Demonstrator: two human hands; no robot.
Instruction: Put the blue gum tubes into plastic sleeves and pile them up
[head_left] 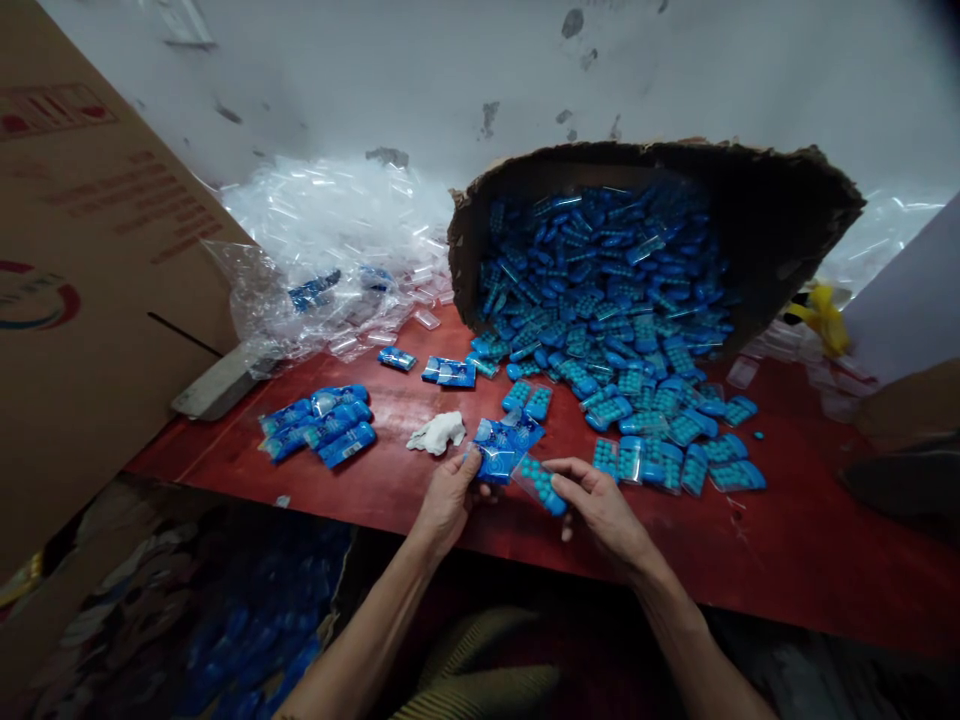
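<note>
My left hand (448, 492) pinches a flat blue printed sleeve (495, 458) between thumb and fingers, near the table's front edge. In my right hand (604, 508) is a small clear case (538, 480) filled with blue-green balls, its blue end towards my thumb. The case's clear end meets the right side of the sleeve; whether it has entered cannot be made out. Just beyond my hands lie two more filled cases (527, 400). Left of the sleeve sits a crumpled white cloth or tissue (437, 433). Several cases in printed sleeves (322, 420) form a group farther left.
A torn cardboard box (787, 180) lies on its side, spilling filled cases (622, 330) over the red table (810, 560). Clear plastic pieces (337, 220) are heaped behind left. A large carton (97, 300) stands at left. More blue items (255, 620) are below the table.
</note>
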